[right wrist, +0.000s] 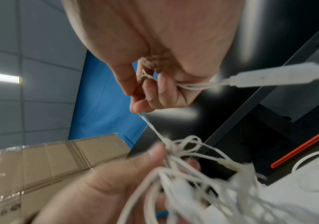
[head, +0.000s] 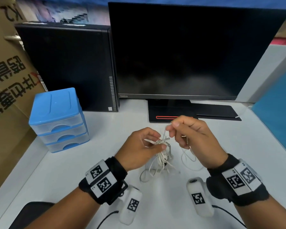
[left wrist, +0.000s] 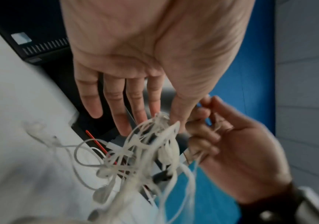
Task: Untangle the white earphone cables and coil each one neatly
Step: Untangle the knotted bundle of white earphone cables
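Observation:
A tangle of white earphone cables [head: 162, 143] hangs above the white table [head: 69, 176] in front of me. My left hand [head: 161, 140] pinches the top of the knot between thumb and fingertips; in the left wrist view that left hand [left wrist: 166, 119] shows its other fingers straight, with earbuds and loops [left wrist: 135, 159] dangling below. My right hand [head: 171, 126] is just right of and above it, pinching one strand pulled out of the knot. In the right wrist view this right hand [right wrist: 133, 100] also curls its lower fingers round a cable with an inline remote [right wrist: 269, 77]. Loose loops [head: 188, 158] lie on the table.
A dark monitor [head: 188, 52] on a black base [head: 172, 111] stands right behind the hands. A black computer case [head: 64, 63] and a blue drawer unit [head: 58, 119] are at the left, beside a cardboard box [head: 7, 80]. A blue partition [head: 277, 116] bounds the right.

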Demonstrator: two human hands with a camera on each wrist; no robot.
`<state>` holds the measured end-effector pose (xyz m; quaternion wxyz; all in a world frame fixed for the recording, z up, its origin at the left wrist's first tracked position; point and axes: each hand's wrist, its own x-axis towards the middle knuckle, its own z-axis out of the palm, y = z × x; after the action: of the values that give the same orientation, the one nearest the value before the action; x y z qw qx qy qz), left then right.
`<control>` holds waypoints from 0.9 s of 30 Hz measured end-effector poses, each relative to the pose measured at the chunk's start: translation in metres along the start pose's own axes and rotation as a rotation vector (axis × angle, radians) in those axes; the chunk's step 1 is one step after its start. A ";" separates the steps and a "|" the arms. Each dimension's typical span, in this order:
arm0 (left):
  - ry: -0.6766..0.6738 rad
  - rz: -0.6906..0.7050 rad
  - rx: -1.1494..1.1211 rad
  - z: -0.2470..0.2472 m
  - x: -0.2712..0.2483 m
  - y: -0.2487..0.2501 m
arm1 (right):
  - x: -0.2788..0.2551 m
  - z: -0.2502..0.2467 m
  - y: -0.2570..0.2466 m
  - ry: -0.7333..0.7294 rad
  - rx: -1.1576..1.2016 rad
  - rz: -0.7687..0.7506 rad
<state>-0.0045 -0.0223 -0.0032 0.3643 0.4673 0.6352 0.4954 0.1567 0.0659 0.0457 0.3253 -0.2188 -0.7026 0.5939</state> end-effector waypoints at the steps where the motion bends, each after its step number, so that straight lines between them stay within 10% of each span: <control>1: 0.017 0.007 0.065 -0.002 0.001 -0.005 | 0.000 -0.002 -0.003 -0.005 0.032 0.014; 12: 0.155 0.043 -0.182 -0.025 0.009 0.002 | 0.000 0.001 0.007 -0.048 -0.253 0.372; 19: 0.205 0.051 -0.153 -0.027 0.009 0.000 | -0.009 0.011 0.001 -0.145 -0.259 0.199; 27: 0.152 0.101 -0.054 -0.025 0.004 0.008 | -0.005 0.000 -0.010 0.093 -0.156 -0.062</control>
<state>-0.0275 -0.0248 0.0103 0.3019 0.4497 0.6231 0.5643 0.1614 0.0603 0.0545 0.3576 -0.2490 -0.7374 0.5160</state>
